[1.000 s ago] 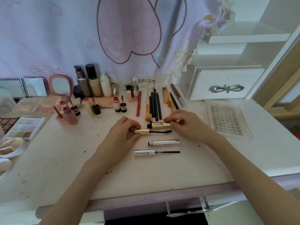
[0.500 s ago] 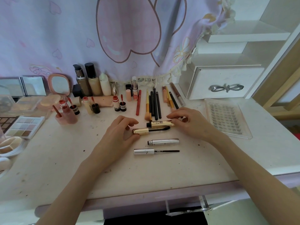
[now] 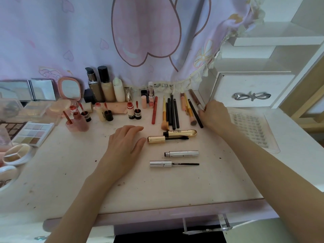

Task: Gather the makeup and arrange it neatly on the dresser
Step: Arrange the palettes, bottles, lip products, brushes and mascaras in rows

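Resting flat on the stained white dresser top [image 3: 122, 195], the left hand [image 3: 122, 146] lies palm down with fingers straight and relaxed, holding nothing; its thumb tip sits just beside the cap end of the gold mascara wand [image 3: 166, 138]. The wand's black brush lies along the shiny gold mascara tube [image 3: 182, 132], touching it, both laid crosswise. Nearer the front edge, the uncapped silver metal mascara tube [image 3: 181, 153] and its silver-handled wand with thin black brush [image 3: 173, 163] lie parallel, slightly apart.

The right hand [image 3: 214, 114] is at the right end of the pencil row, fingers curled at the lower end of the brown slim pencil with silver tip [image 3: 195, 100]; whether it actually pinches the pencil cannot be told.

Containers observed:
- Three tall foundation bottles [image 3: 105, 85] upright at the back; the middle one shows beige liquid, the right one cream-white.
- Open red lip-gloss pots [image 3: 87, 116] with their applicators standing beside or in them; red product visible.
- Pale rectangular eyeshadow palette [image 3: 33, 133], open, nine pans of light shades filled.
- Round white compact [image 3: 16, 155], open, divided into sections of beige powder.
- Clear plastic tray of false lashes [image 3: 252, 128] at right, rows of small dark lashes inside.
- White drawer with silver bow-shaped handle [image 3: 252, 96], closed.

Black pencils and gold-handled brushes [image 3: 171, 113] lie side by side, lengthwise.
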Action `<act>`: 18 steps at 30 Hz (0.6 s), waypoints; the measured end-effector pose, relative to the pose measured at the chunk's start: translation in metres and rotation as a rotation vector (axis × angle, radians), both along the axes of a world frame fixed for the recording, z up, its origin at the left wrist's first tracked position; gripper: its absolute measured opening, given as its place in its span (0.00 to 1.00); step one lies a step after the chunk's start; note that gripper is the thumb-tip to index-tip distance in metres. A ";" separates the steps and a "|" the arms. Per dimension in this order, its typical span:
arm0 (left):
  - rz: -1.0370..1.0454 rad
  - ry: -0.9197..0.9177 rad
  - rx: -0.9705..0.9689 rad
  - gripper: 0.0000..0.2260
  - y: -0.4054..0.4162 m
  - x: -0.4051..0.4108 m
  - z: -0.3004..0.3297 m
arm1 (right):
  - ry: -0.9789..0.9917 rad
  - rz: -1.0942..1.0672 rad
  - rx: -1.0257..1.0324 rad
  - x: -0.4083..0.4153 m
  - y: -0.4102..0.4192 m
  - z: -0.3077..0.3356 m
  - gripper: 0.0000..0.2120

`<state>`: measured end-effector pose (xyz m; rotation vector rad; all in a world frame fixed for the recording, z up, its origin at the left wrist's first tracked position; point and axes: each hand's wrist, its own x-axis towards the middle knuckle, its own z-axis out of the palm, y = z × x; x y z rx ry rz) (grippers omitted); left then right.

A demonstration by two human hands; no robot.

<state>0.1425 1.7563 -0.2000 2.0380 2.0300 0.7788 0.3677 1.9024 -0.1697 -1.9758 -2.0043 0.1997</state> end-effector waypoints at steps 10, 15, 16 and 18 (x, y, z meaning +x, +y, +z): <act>-0.018 0.177 0.038 0.25 -0.002 -0.002 -0.009 | 0.231 -0.074 0.149 0.014 -0.026 0.016 0.12; -0.012 0.148 0.045 0.20 -0.001 -0.002 -0.010 | 0.627 -0.114 0.355 0.029 -0.056 0.029 0.05; -0.012 0.137 0.049 0.18 -0.001 -0.003 -0.011 | 0.703 -0.112 0.379 0.030 -0.061 0.031 0.04; 0.003 0.085 0.055 0.15 0.000 -0.003 -0.009 | 0.861 -0.086 0.386 0.030 -0.069 0.036 0.04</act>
